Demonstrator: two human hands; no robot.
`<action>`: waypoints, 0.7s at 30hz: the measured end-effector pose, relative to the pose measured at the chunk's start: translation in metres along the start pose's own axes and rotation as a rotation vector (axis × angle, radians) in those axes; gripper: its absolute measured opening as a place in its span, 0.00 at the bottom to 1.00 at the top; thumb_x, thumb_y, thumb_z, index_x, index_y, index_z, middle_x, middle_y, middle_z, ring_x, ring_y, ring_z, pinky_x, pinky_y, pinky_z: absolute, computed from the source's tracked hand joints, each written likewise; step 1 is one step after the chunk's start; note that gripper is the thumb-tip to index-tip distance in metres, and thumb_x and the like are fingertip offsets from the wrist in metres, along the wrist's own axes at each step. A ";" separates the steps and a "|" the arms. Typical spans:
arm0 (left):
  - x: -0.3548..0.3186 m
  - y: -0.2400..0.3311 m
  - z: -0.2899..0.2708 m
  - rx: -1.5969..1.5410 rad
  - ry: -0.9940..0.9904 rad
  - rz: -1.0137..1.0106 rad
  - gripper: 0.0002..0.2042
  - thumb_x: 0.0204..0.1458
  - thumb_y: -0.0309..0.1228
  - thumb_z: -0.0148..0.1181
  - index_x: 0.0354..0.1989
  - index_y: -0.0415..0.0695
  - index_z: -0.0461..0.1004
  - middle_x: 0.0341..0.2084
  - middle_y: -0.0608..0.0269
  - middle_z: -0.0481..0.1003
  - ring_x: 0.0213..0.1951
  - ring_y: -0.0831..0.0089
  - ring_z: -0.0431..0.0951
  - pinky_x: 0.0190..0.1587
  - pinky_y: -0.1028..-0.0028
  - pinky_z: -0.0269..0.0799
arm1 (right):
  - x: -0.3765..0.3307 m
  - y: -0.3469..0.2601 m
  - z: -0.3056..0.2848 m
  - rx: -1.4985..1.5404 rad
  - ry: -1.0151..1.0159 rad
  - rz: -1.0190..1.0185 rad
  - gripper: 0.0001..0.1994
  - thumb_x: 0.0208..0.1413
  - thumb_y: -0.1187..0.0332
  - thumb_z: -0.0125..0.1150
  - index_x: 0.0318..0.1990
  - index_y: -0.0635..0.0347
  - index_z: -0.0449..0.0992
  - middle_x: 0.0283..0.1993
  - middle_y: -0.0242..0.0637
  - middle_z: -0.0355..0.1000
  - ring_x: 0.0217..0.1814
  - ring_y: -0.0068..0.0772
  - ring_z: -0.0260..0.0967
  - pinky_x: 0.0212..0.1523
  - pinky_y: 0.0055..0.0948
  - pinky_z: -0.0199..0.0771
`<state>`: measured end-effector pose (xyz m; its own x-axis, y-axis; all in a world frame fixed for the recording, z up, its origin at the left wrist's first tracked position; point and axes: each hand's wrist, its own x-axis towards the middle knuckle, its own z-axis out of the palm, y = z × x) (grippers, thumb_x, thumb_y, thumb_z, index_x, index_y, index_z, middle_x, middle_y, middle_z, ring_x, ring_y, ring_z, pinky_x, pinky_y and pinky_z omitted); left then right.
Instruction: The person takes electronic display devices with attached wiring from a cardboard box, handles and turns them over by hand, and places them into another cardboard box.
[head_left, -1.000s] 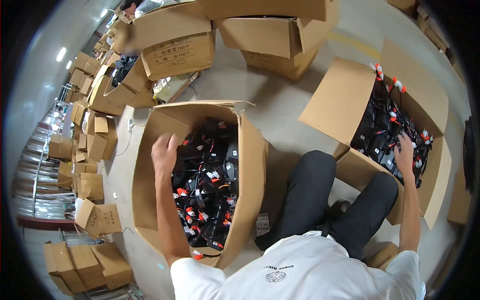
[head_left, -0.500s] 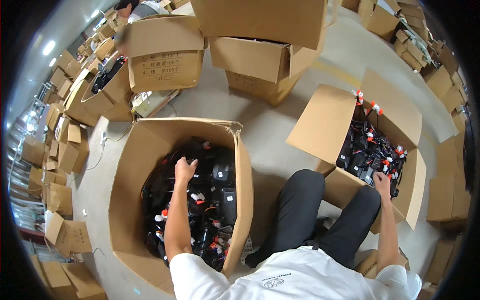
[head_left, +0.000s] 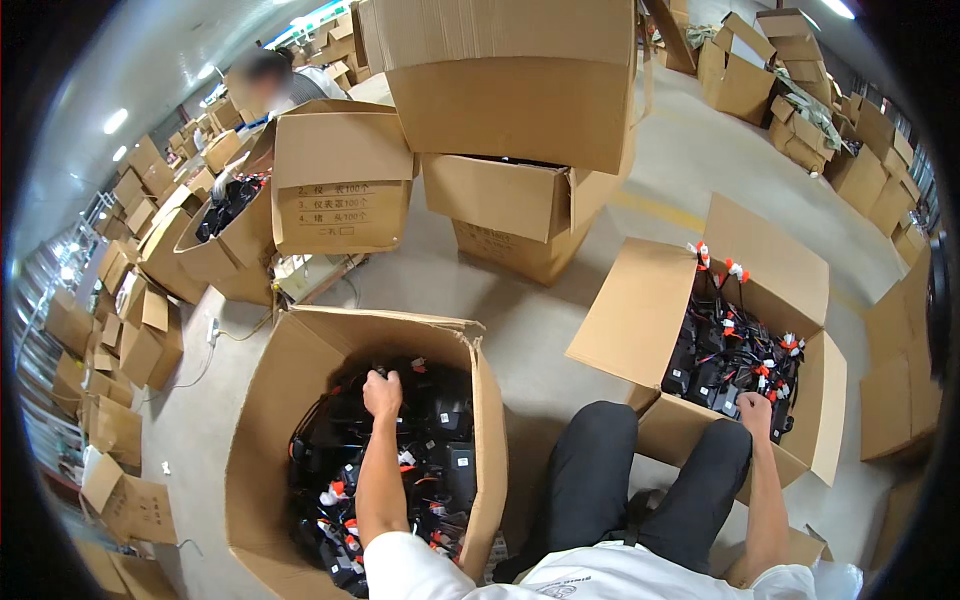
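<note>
Head view: we sit on the floor between two open cardboard boxes. Our left hand (head_left: 382,392) is down inside the big left box (head_left: 262,400), fingers clenched around one of the black power adapters (head_left: 440,465) near the top of the heap, cable trailing under the palm. Our right hand (head_left: 755,412) rests on the near end of the adapters in the right box (head_left: 640,310); fingers curl downward, but whether they grip anything we cannot tell. We judge the adapters as hard plastic bricks, fairly dense, not fragile; their leads with red and white plug ends (head_left: 735,270) are limp and tangle readily. Best taken by the brick body, not the cord. A person works at stacked cartons (head_left: 340,185) beyond.
</note>
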<state>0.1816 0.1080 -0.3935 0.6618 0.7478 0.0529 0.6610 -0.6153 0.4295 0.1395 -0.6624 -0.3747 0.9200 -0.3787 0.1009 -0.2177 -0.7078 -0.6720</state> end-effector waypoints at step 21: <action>-0.218 0.195 -0.178 -1.252 -0.385 0.771 0.19 0.66 0.37 0.51 0.56 0.33 0.70 0.38 0.61 0.77 0.38 0.78 0.74 0.42 0.77 0.70 | -0.130 -0.340 0.041 1.388 -0.946 0.049 0.30 0.52 0.61 0.68 0.60 0.68 0.67 0.52 0.41 0.75 0.51 0.35 0.75 0.53 0.38 0.76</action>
<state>0.1030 -0.1310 -0.1603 0.8750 0.1219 0.4684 -0.4640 -0.0641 0.8835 0.1074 -0.3482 -0.1895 0.8927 0.4490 -0.0373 -0.2921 0.5138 -0.8066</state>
